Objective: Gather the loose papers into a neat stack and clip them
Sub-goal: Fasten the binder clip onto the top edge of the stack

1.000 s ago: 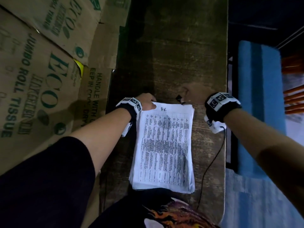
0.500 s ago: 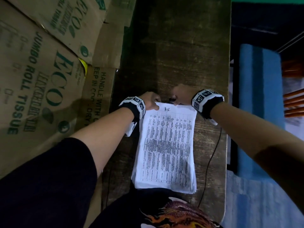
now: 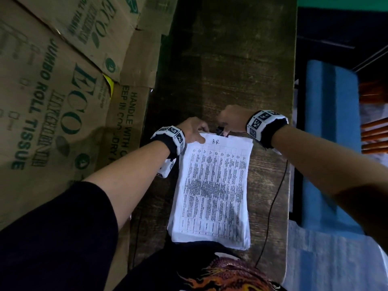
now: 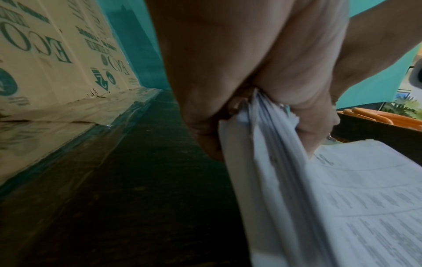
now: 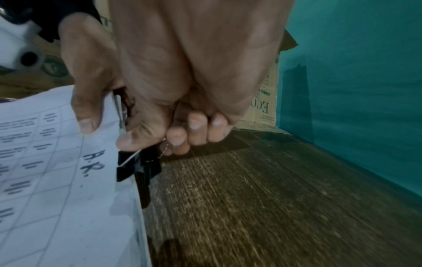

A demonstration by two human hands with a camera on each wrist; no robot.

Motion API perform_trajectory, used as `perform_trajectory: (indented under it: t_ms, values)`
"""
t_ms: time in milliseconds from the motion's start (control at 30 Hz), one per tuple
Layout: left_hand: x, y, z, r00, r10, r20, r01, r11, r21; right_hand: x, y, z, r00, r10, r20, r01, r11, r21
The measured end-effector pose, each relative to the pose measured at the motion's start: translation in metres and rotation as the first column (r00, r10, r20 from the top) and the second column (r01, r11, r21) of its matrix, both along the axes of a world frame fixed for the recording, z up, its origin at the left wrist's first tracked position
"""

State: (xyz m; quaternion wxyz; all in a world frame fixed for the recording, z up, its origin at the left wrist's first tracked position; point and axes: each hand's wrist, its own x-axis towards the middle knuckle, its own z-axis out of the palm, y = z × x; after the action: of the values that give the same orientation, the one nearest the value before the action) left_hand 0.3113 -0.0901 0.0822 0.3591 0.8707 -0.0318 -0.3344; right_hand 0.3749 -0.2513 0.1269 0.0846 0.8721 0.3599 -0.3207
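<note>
The right hand, having moved in from the desk, is now squeezing the binder clip onto the top edge of the papers. The left hand is still pinching their top-left corner, so clipping is nearly done.

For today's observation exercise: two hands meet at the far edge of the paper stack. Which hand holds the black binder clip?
The right hand pinches the black binder clip at the paper stack's far edge; the left hand only grips the stack's corner.
</note>
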Motion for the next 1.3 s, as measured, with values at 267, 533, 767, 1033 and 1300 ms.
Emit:
perform_trajectory:
  t_ms: [267,533,767,1033,1300]
  values:
    - [-0.005,0.005,0.002,1.0,0.031,0.0,-0.031,0.99,-0.141,-0.004,0.008,0.002,0.997,0.081,-0.014,-0.082,0.994,-0.078]
    - [-0.007,0.005,-0.001,0.996,0.078,-0.05,-0.084,0.986,-0.143,-0.006,0.007,-0.001,0.992,0.106,-0.071,-0.113,0.988,-0.103]
    - [-0.037,0.008,-0.022,0.795,0.574,-0.193,-0.605,0.731,-0.315,-0.008,-0.002,-0.012,0.998,0.009,-0.064,-0.009,1.0,-0.007]
    - [-0.052,-0.004,-0.031,0.569,0.724,-0.389,-0.811,0.417,-0.41,-0.045,-0.03,-0.041,0.924,-0.381,-0.005,0.343,0.824,0.451]
    - [-0.054,-0.001,-0.035,0.534,0.772,-0.346,-0.83,0.4,-0.388,-0.116,-0.039,-0.068,0.911,-0.31,0.272,0.139,0.851,0.507]
